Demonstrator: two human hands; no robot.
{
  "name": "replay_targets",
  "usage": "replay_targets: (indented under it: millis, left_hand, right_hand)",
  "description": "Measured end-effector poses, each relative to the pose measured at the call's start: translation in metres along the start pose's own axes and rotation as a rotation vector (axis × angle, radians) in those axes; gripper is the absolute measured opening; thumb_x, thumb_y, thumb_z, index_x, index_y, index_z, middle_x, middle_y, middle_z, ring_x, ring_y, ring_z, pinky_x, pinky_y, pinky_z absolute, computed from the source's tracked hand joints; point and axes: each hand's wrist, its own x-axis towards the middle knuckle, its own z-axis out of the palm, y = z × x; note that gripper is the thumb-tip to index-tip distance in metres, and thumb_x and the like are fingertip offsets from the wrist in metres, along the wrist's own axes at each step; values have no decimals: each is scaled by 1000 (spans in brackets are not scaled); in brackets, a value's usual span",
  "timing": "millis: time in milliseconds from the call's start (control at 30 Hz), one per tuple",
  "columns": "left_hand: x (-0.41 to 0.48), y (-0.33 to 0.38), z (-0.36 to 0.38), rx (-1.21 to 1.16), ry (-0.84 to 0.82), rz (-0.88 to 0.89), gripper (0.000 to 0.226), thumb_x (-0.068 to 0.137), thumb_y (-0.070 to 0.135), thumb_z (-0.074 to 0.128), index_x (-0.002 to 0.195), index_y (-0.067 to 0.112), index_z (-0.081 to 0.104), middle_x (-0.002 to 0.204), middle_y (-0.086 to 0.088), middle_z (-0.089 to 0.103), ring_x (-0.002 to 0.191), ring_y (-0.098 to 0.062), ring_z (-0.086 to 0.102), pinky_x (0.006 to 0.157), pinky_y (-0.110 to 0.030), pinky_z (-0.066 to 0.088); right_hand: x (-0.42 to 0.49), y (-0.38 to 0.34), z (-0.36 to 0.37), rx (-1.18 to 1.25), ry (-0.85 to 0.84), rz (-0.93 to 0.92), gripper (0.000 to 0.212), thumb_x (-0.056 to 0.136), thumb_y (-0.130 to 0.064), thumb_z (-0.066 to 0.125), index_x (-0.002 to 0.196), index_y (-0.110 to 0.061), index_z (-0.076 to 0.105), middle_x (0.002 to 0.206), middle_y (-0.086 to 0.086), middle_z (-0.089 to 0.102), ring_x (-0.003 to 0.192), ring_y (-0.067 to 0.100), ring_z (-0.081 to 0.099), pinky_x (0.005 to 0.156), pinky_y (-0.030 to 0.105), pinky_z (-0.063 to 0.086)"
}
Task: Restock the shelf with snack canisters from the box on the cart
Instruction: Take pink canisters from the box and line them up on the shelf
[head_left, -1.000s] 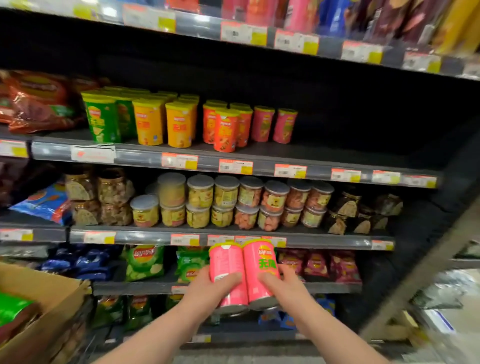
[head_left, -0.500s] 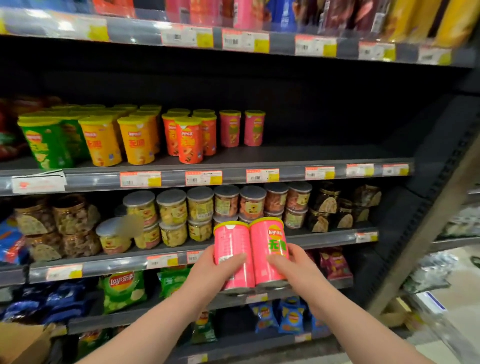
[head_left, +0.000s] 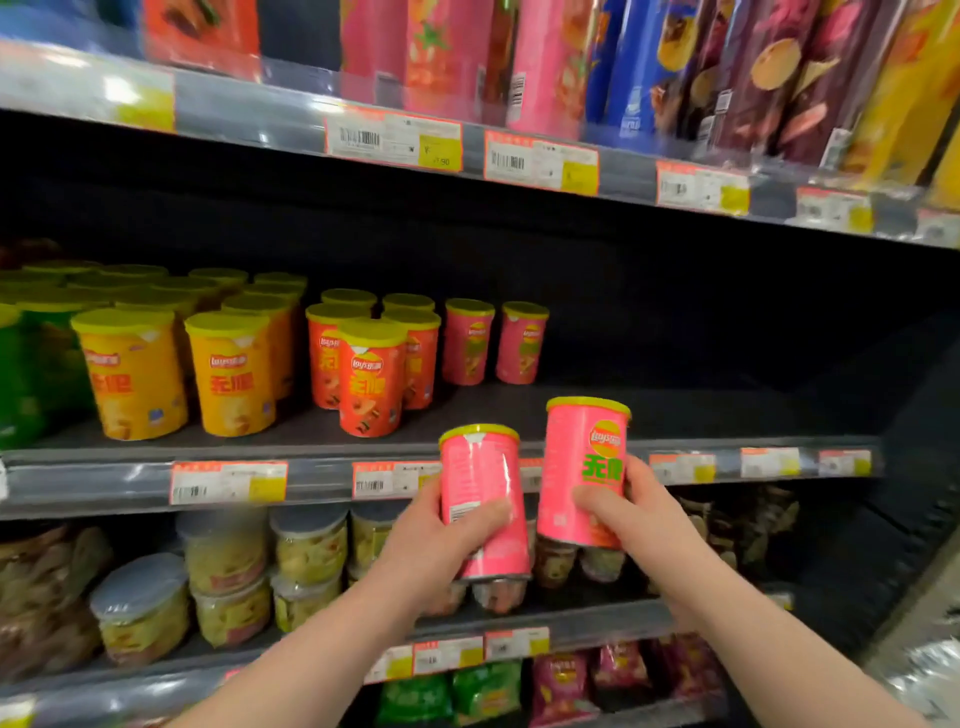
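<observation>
My left hand (head_left: 436, 540) grips a pink snack canister (head_left: 485, 483) with a yellow lid, held upright in front of the shelf's price rail. My right hand (head_left: 631, 519) grips a second pink canister (head_left: 584, 457), a little higher and to the right, its top level with the shelf board (head_left: 675, 410). Two matching pink canisters (head_left: 493, 343) stand at the back of that shelf, next to orange-red canisters (head_left: 371, 379), yellow ones (head_left: 182, 374) and green ones (head_left: 26, 374). The box and cart are out of view.
The shelf board right of the pink canisters is bare and dark. The shelf above (head_left: 519, 156) holds tall tubes; below stand clear lidded tubs (head_left: 306, 545) and snack bags (head_left: 483, 686). A shelf upright (head_left: 909, 597) closes the bay at right.
Both hands have risen with the canisters toward the canister shelf. The two canisters, held side by side before, have separated, the right one now higher. The view has moved closer and up.
</observation>
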Motion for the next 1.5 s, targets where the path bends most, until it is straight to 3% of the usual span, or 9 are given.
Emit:
replay_targets:
  millis: [100,200,333,500,667,900,1067,1200,1500]
  left_hand:
    - [25,7,-13,-46,-25,25,67,44,61,74,103,35,56,103,7,70,93,-13,68,91,-41,53]
    - [41,11,-25,-62,-36,47,55,53,53,73,102,37,53,100,9,69,89,-10,69,83,-33,54]
    - [51,13,-36,-92,-45,65,70,46,60,75,109,39,52,99,8,71,85,-7,70,74,-26,54]
    - [57,20,-44,-148,-14,89,55,57,44,79,105,40,52,92,8,73,81,-9,71,58,-16,52]
    - [57,18,-50,-113,59,93,77,38,57,75,109,43,51,94,15,72,85,-11,71,74,-31,54]
    - [59,22,-46,-46,200,108,76,36,60,72,107,43,52,94,21,71,83,-5,70,76,-28,52]
    - [60,19,-36,-54,262,113,81,35,58,72,111,39,52,95,18,72,83,-4,70,71,-23,51]
    - [62,20,-30,-59,288,108,82,36,58,74,113,39,52,95,16,72,84,-6,70,73,-26,51]
    - [61,31,-19,-40,334,102,77,36,59,71,109,42,51,93,20,71,83,-4,70,65,-16,50]
  right_hand:
    - [33,-14,7,1,26,-43,46,84,-15,67,124,-21,46,110,1,64,99,17,63,82,33,52]
    - [61,-27,16,-20,59,-96,51,81,-16,70,122,-24,42,107,-3,62,97,14,62,87,36,51]
    - [95,-36,30,-66,84,-136,55,77,-16,74,121,-26,42,102,-13,60,95,8,61,86,35,51]
    - [140,-43,49,-108,52,-169,62,71,-13,79,113,-30,37,101,-10,58,92,8,59,84,29,47]
    - [184,-38,69,-214,-9,-126,63,70,-14,82,117,-23,41,109,-2,55,103,18,56,90,32,46]
    - [226,-33,85,-240,-62,-183,72,64,-18,85,122,-19,42,117,3,59,110,22,58,98,42,46]
    - [247,-33,90,-290,-46,-199,60,68,-20,83,111,-19,40,111,4,61,108,24,60,89,34,47]
    - [258,-36,94,-369,-40,-186,61,74,-26,79,120,-15,41,116,7,60,109,28,59,83,31,44]
    - [278,-39,108,-406,-7,-138,63,74,-31,78,123,-17,41,120,9,59,110,30,59,87,35,48]
